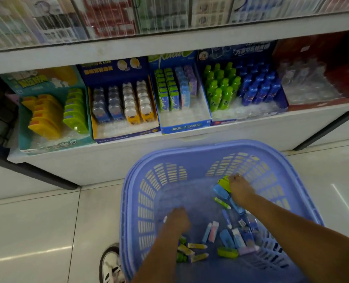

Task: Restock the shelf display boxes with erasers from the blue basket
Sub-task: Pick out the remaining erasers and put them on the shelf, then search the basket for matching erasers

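The blue basket [288, 166] stands on the floor below the shelf, with several loose erasers [232, 237] in blue, green, pink and yellow scattered across its bottom. Both my hands are down inside it. My left hand [176, 219] is curled into a fist near the basket's left middle, with a small white item showing at its thumb side. My right hand [240, 187] reaches to the far right, fingers closed on a lime-green eraser [224, 183] lying beside a blue one [220, 192]. Display boxes [186, 127] of erasers line the shelf above.
The low white shelf [128, 158] holds a teal box [53, 144] with yellow and green pieces, a navy box [126, 135] of bear-shaped items, a box of green and blue bottle shapes [243, 88], and a red box [316, 101]. My shoe [111, 266] is left of the basket.
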A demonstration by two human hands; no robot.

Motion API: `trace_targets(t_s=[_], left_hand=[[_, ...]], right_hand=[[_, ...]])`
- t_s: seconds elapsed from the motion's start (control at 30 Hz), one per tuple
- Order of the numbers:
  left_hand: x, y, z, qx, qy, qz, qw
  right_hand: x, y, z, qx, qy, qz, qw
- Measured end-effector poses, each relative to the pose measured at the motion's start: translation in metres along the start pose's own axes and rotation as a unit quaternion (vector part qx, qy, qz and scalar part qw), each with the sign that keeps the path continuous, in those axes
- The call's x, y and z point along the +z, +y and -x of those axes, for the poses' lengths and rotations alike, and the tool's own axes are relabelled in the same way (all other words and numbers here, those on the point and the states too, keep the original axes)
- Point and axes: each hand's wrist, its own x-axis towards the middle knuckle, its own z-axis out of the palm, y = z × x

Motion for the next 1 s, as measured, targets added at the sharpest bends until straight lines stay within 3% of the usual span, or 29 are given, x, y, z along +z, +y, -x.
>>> trace_targets(t_s=[0.17, 0.27, 0.53, 0.63, 0.73, 0.83, 1.0], left_hand=[[0.012, -0.002, -0.019, -0.028, 0.013, -0.024, 0.999], [0.012, 0.003, -0.032, -0.06, 0.023, 0.043, 0.997], [0.022, 0.033, -0.042, 0.05, 0.028, 0.169, 0.984], [0.018, 0.042, -0.047, 0.06, 0.07, 0.238, 0.967], [0.0, 0.046, -0.048, 0.069, 0.108, 0.326, 0.936], [-0.019, 0.047, -0.048, 0.059, 0.083, 0.392, 0.914], [-0.047, 0.051, -0.031, 0.07, 0.015, 0.527, 0.847]], right_hand=[[0.019, 0.002, -0.006, 0.008, 0.076, 0.036, 0.996], [0.021, -0.002, -0.009, 0.009, 0.084, 0.066, 0.994], [0.022, -0.009, -0.024, -0.048, 0.006, 0.06, 0.997], [0.022, -0.012, -0.024, -0.093, -0.015, -0.049, 0.994], [0.012, -0.025, -0.016, -0.149, -0.036, -0.222, 0.963], [-0.008, -0.038, -0.004, -0.185, -0.055, -0.308, 0.932], [-0.053, -0.036, 0.022, -0.185, -0.053, -0.471, 0.861]])
